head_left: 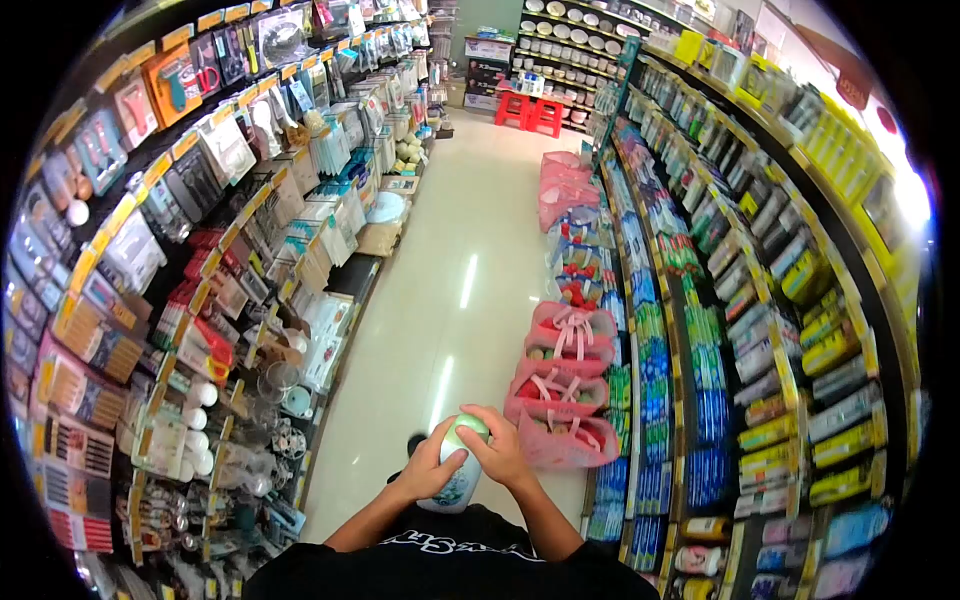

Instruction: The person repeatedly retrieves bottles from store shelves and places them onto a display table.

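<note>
A white bottle (457, 487) with a green pattern on its side stands in front of my chest, its rounded pale green cap (467, 432) facing up. My left hand (432, 468) is wrapped around the bottle's left side, with the thumb across its front just below the cap. My right hand (497, 450) closes over the cap and upper right side, fingers curled around the far edge. The lower part of the bottle sits close against my black shirt (450, 545).
Pink bags (560, 440) with handles line the aisle floor (420, 300) at right. Shelves of packaged toothbrush-like goods (710, 430) rise beside them. Hanging kitchen tools (200, 170) fill the left racks. Red stools (528, 113) and bowl shelves (570, 35) stand at the far end.
</note>
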A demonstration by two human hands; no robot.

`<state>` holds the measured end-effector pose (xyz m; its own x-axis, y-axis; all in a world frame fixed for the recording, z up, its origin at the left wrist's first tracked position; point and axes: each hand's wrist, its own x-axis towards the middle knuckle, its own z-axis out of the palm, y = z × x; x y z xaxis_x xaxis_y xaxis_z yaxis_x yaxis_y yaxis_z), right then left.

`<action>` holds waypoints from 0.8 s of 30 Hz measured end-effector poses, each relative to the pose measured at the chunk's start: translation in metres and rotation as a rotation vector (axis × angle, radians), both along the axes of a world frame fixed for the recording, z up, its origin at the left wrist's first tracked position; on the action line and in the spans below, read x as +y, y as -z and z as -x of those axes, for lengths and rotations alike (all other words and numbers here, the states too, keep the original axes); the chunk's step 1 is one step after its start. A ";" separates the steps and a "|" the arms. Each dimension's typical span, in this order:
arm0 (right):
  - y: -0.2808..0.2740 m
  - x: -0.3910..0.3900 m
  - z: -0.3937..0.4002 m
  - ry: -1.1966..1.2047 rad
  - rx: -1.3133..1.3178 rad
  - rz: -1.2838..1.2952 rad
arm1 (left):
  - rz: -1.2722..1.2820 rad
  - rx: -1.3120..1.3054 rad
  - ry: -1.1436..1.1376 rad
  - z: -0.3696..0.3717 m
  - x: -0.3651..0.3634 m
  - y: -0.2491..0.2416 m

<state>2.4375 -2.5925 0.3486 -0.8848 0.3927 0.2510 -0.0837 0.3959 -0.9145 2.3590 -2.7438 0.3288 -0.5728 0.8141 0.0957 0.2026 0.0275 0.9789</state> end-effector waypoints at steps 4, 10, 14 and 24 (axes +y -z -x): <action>0.006 0.071 0.100 -0.076 0.048 -0.117 | -0.008 -0.001 0.063 0.099 0.060 0.015; 0.002 0.176 0.251 0.002 0.077 -0.253 | 0.070 -0.032 0.154 0.264 0.165 0.003; -0.009 0.241 0.326 0.166 0.095 -0.239 | 0.123 0.053 0.302 0.362 0.244 -0.027; 0.022 0.435 0.524 0.285 0.108 -0.116 | 0.161 0.170 0.309 0.563 0.450 -0.014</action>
<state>1.9135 -2.1575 0.3270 -0.7093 0.5840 0.3947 -0.0484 0.5182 -0.8539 1.7964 -2.2941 0.3424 -0.2852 0.9581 0.0255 0.3842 0.0899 0.9189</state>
